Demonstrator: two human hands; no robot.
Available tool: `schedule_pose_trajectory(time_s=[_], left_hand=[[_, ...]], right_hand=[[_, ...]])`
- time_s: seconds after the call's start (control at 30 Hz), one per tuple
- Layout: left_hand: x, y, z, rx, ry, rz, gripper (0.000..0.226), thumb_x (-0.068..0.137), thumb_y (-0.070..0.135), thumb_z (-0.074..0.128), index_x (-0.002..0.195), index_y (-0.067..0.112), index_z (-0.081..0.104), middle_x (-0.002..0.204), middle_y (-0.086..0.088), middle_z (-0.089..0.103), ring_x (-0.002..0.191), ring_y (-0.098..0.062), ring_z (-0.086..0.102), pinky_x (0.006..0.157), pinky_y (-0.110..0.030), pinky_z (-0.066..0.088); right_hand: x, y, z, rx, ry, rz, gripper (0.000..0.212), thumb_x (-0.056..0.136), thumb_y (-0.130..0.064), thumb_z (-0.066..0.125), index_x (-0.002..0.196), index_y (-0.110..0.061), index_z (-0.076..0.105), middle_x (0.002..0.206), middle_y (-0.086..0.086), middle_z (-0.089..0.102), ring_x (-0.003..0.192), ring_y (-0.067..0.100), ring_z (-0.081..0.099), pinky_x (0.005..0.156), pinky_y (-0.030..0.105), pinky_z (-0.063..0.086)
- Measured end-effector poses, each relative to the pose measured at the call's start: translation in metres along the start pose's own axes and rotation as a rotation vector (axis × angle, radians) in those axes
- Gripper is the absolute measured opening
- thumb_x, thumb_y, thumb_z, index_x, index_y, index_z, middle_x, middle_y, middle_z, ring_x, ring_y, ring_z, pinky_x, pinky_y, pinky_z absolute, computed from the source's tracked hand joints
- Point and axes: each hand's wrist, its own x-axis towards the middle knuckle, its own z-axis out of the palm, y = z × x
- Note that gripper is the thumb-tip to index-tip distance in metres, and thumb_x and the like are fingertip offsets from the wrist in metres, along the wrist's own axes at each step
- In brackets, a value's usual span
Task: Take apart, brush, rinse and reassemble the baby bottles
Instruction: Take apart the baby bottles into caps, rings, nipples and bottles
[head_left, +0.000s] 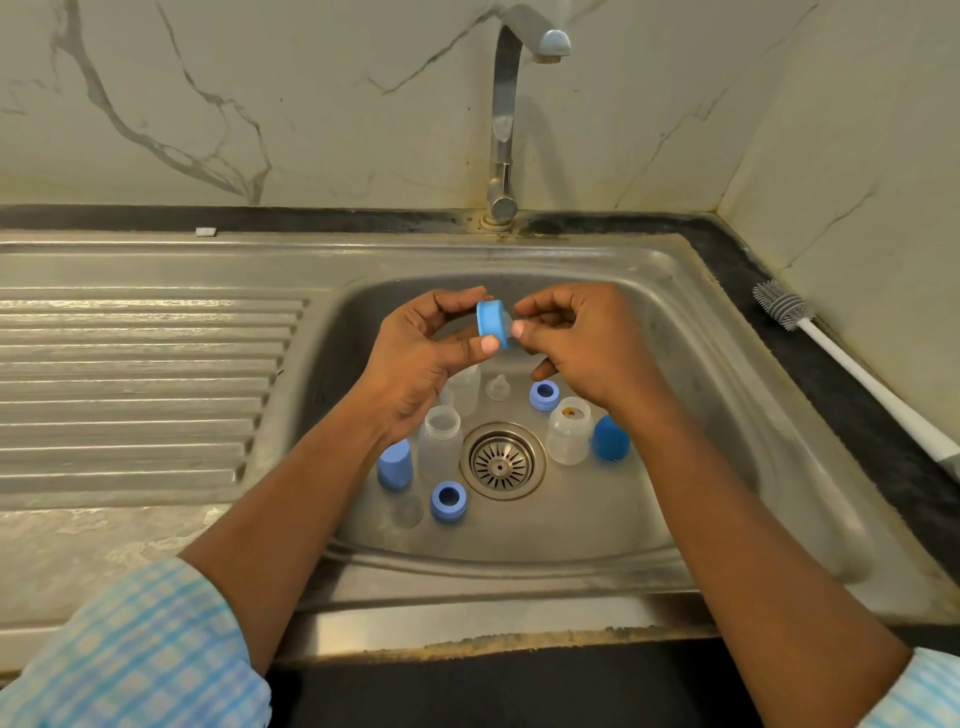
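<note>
My left hand (415, 358) pinches the blue plastic screw ring (492, 323) above the steel sink (675, 322); my right hand (582, 343) pinches its clear teat. Still disassembly, I judge: next, pull the teat free.

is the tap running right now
Off, as far as can be seen: no stream falls from the tap spout, and the hands below hold the blue ring dry over the sink.
</note>
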Motion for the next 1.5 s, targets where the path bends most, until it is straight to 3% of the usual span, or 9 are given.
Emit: schedule_pose_trajectory(time_s=[0.23,0.37,0.5,0.7,1.03,1.17,1.23,1.33,1.5], left_hand=[[-0.001,-0.001,0.000,0.037,-0.034,-0.018,0.046,0.064,0.007,0.078,0.108,0.016,0.069,0.118,-0.008,0.070,0.105,-0.023,0.071,0.090,-0.038,0.059],[0.000,0.001,0.002,-0.039,-0.028,-0.064,0.046,0.068,0.011,0.075,0.113,0.017,0.068,0.116,-0.008,0.072,0.110,-0.025,0.069,0.085,-0.034,0.060],[-0.002,0.003,0.005,-0.086,-0.025,-0.121,0.045,0.072,0.016,0.072,0.116,0.015,0.067,0.108,-0.006,0.075,0.101,-0.022,0.072,0.077,-0.029,0.062],[-0.004,0.004,0.006,-0.100,-0.008,-0.185,0.043,0.075,0.023,0.070,0.116,0.011,0.067,0.104,-0.008,0.076,0.095,-0.020,0.073,0.074,-0.025,0.061],[-0.004,0.004,0.011,-0.108,-0.069,-0.294,0.052,0.078,0.020,0.070,0.129,0.011,0.062,0.114,-0.015,0.072,0.096,-0.024,0.073,0.072,-0.025,0.060],[-0.001,-0.005,0.010,0.112,-0.039,-0.287,0.041,0.089,0.005,0.070,0.129,0.007,0.061,0.100,-0.016,0.065,0.085,-0.016,0.072,0.073,-0.022,0.059],[0.001,-0.015,0.009,0.315,-0.055,-0.264,0.031,0.090,0.005,0.070,0.121,0.010,0.067,0.097,-0.014,0.059,0.086,-0.018,0.069,0.077,-0.022,0.059],[0.001,-0.029,0.015,0.612,-0.083,-0.197,0.019,0.087,0.008,0.072,0.105,0.015,0.073,0.096,-0.005,0.071,0.088,-0.018,0.069,0.084,-0.026,0.058],[-0.008,-0.044,0.042,0.824,-0.193,-0.096,0.022,0.076,0.010,0.084,0.075,0.023,0.066,0.075,0.008,0.065,0.069,-0.005,0.059,0.069,-0.020,0.047]], right_hand=[[-0.002,0.001,-0.003,-0.055,-0.151,-0.026,0.021,0.094,-0.008,0.062,0.113,-0.010,0.071,0.083,-0.009,0.065,0.059,-0.002,0.063,0.052,0.013,0.051],[0.002,0.003,-0.004,0.080,-0.053,0.019,0.014,0.089,-0.008,0.070,0.103,-0.010,0.067,0.086,0.007,0.070,0.070,0.012,0.070,0.057,0.023,0.058],[0.005,0.006,-0.009,0.140,0.017,0.029,0.004,0.089,-0.015,0.071,0.090,-0.011,0.071,0.081,0.008,0.071,0.075,0.016,0.072,0.058,0.025,0.059],[0.002,0.005,-0.011,0.121,-0.165,0.065,0.022,0.083,-0.020,0.077,0.102,-0.011,0.069,0.097,0.005,0.073,0.087,0.015,0.072,0.064,0.029,0.061],[0.003,0.006,-0.025,0.131,-0.149,0.129,0.040,0.084,-0.013,0.076,0.121,-0.012,0.061,0.099,0.009,0.071,0.088,0.019,0.072,0.070,0.038,0.062],[0.008,0.016,-0.043,0.013,-0.068,0.211,0.043,0.081,-0.008,0.076,0.122,-0.014,0.061,0.104,0.006,0.062,0.092,0.020,0.067,0.070,0.038,0.062],[0.008,0.029,-0.049,-0.148,-0.149,0.314,0.045,0.078,-0.008,0.078,0.119,-0.016,0.061,0.102,0.005,0.062,0.090,0.022,0.066,0.070,0.036,0.061],[0.004,0.050,-0.051,-0.408,-0.359,0.512,0.042,0.075,-0.010,0.084,0.109,-0.012,0.061,0.097,0.014,0.068,0.087,0.026,0.069,0.072,0.037,0.061],[0.002,0.071,-0.047,-0.477,-0.449,0.710,0.041,0.071,-0.005,0.086,0.106,0.006,0.067,0.101,0.025,0.069,0.095,0.036,0.070,0.078,0.043,0.061]])
